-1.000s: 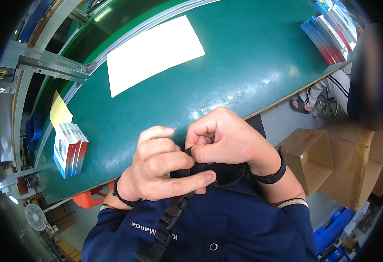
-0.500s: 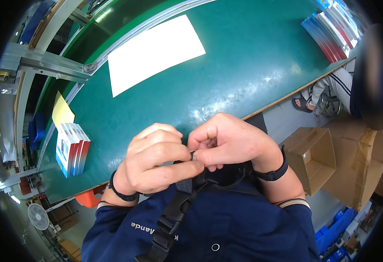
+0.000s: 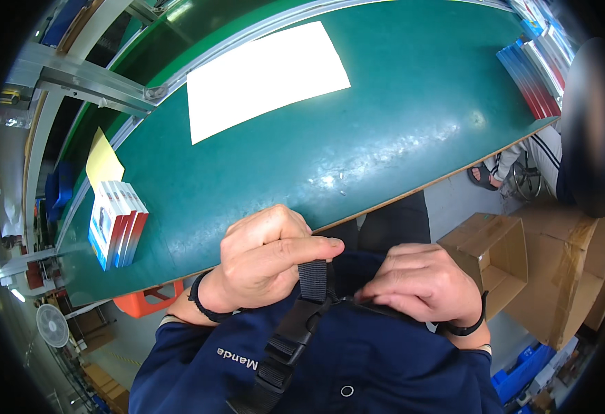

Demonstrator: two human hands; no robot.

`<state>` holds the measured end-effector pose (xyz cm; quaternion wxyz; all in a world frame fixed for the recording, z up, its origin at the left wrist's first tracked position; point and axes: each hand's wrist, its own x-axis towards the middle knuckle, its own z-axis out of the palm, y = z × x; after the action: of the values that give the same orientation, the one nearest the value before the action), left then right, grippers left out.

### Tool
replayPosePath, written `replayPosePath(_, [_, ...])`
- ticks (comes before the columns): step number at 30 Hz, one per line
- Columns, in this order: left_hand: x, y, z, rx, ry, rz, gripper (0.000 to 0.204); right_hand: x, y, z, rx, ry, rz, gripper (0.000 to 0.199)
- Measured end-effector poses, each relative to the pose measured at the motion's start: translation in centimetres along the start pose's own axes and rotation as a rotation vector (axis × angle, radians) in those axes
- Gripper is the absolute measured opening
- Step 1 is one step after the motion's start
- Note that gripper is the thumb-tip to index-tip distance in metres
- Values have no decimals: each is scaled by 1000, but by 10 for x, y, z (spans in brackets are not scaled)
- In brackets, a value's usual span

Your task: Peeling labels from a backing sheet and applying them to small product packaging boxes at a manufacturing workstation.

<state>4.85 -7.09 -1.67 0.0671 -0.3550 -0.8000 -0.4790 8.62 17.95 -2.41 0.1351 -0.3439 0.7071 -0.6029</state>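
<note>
My left hand (image 3: 268,265) is closed around the top of a black webbing strap (image 3: 295,331) that runs down across my dark blue shirt (image 3: 357,359). The strap carries a black plastic buckle lower down. My right hand (image 3: 423,283) lies to the right of the strap, fingers curled and pressed against the shirt front at chest height; what is under its fingertips is hidden. Both wrists wear black bands. Both hands are below the near edge of the green table (image 3: 385,138).
A white sheet (image 3: 264,76) lies on the table's far side. A stack of red, white and blue boxes (image 3: 117,224) and a yellow note (image 3: 102,162) sit at left; more flat packages (image 3: 533,65) at far right. Open cardboard boxes (image 3: 495,262) stand on the floor. Another person sits at right.
My hands have come apart: the right hand dropped to the right onto the shirt, and the left hand now holds the strap alone, pulled upward.
</note>
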Motion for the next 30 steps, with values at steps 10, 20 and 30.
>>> replayPosePath(10, [-4, 6, -1, 50, 117, 203, 30, -7, 26, 16, -351, 221, -21, 11])
replayPosePath(20, [1, -6, 9, -106, -52, 177, 28, -16, 48, 42, -422, 467, 140, 14])
replayPosePath(30, [7, -13, 24, -363, -324, -93, 22, -13, 50, 40, -497, 578, 354, 14])
